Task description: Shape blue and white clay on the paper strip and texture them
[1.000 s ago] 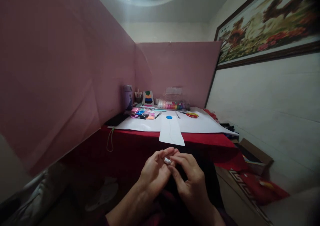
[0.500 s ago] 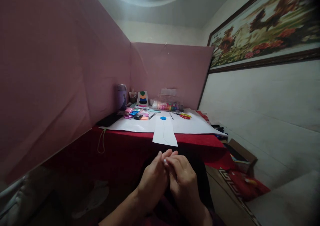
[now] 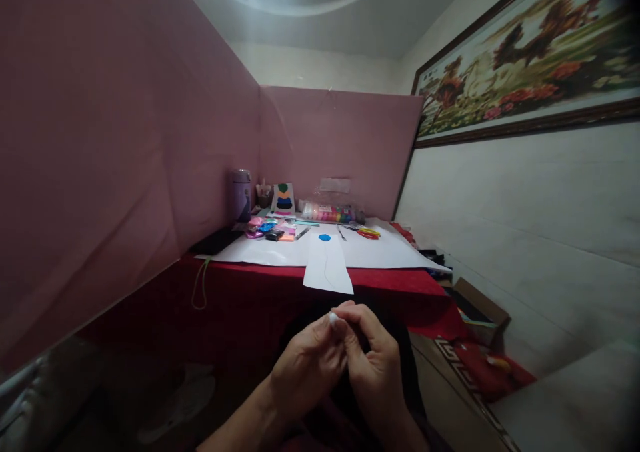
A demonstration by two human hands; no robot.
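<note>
A small white lump of modelling clay shows between my two hands, just in front of the table's near edge. My right hand pinches it between thumb and forefinger. My left hand is closed around the lump's other side, its thumb against it and most of its fingers hidden behind the right hand. Beyond them a white paper strip hangs a little over the table edge, with a thin drawn line and a flat blue clay disc on it.
Coloured clay packets lie left on a white sheet over a red cloth. A pen, a slim tool and scissors lie near the strip. Behind stand a purple flask and a bag of coloured clay.
My right thumb and forefinger have come together on the white lump, which now shows more. The right hand's fingers have drawn back from lying over the left hand.
</note>
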